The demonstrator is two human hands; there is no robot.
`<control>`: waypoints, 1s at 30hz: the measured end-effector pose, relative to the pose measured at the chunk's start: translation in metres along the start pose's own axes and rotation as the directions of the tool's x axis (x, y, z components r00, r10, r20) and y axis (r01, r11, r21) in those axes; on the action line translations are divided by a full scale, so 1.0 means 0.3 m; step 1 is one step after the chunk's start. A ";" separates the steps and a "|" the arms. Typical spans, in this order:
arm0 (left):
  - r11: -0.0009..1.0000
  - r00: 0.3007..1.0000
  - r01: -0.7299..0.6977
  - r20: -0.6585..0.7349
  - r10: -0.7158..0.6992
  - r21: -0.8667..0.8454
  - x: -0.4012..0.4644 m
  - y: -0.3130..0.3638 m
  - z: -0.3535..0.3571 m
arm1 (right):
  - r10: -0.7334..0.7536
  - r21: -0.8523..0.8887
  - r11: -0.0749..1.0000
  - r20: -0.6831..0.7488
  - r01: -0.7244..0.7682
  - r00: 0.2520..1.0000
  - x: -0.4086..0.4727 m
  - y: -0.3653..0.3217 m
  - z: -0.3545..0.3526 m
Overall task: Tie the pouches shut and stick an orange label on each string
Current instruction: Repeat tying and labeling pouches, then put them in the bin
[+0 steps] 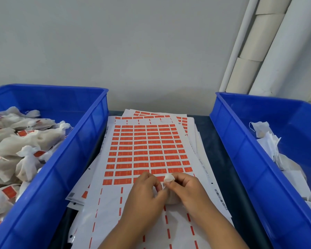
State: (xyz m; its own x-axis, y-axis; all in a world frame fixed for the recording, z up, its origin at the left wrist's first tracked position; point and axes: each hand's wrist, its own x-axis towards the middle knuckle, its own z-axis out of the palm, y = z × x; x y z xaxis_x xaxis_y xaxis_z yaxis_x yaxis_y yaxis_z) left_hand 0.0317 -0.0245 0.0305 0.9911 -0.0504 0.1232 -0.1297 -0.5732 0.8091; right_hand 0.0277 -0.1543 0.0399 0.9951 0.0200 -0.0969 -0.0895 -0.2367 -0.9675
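A small white pouch (pixel 171 198) sits between my two hands, low over the near end of the label sheet. Its gathered top (pixel 169 177) sticks up above my fingers. My left hand (pixel 145 191) pinches the pouch's neck from the left. My right hand (pixel 187 189) pinches it from the right, fingertips touching those of the left. The string is too small to make out. The sheet of orange labels (pixel 147 150) lies flat in the middle of the table, with several rows of labels and empty strips near me.
A blue bin (pixel 75 150) on the left holds several tied pouches with orange labels. A blue bin (pixel 241 150) on the right holds white untied pouches. More label sheets (pixel 190 126) are stacked underneath. White tubes (pixel 255 51) lean on the wall at the back right.
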 end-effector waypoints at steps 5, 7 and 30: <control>0.998 1.000 -0.024 -0.004 0.023 -0.053 -0.006 0.011 -0.002 | -0.027 0.021 0.999 0.008 0.026 1.000 -0.004 0.000 -0.013; 0.999 0.999 -0.051 0.001 0.051 -0.013 -0.002 0.012 -0.003 | -0.044 0.025 0.999 0.002 0.044 0.999 -0.003 0.004 -0.018; 0.995 0.919 0.100 -0.385 -0.080 0.031 0.023 0.003 -0.036 | 0.065 0.026 0.997 0.235 -0.073 0.970 -0.010 -0.030 -0.027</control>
State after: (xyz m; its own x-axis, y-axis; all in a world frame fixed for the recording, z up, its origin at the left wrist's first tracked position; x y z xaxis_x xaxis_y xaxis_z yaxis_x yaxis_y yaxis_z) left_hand 0.0382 -0.0165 0.0382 0.9100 0.3151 0.2697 -0.0289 -0.6005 0.7991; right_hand 0.0259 -0.1600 0.0509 0.9493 0.2325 -0.2118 -0.1631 -0.2119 -0.9636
